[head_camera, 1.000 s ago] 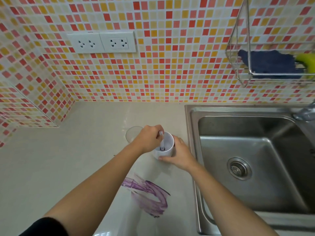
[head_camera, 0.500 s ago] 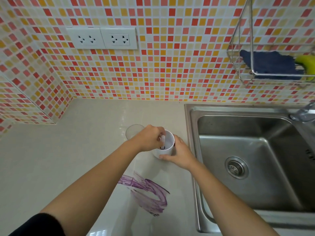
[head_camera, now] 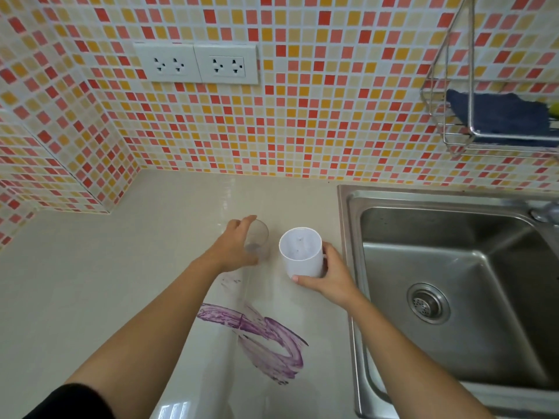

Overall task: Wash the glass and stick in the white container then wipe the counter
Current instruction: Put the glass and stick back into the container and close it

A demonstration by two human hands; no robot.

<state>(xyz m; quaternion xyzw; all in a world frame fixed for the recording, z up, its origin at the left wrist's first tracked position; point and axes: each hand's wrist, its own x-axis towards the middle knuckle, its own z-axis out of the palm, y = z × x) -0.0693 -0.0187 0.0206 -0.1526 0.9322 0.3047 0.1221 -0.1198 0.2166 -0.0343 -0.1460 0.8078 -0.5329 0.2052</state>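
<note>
Mosaic tiles in red, orange and cream cover the far wall [head_camera: 317, 122] above a smooth beige surface [head_camera: 99, 282], smeared near with purple streaks [head_camera: 260, 337]. Right sits a stainless steel sink [head_camera: 453, 285]; a wire rack [head_camera: 472, 128] holds a dark blue cloth [head_camera: 499, 116]. The right hand [head_camera: 329, 276] grips a white cylindrical plastic container [head_camera: 301, 252], its contents unclear. Left hand [head_camera: 239, 243] wraps a clear glass [head_camera: 258, 240], just left.
</note>
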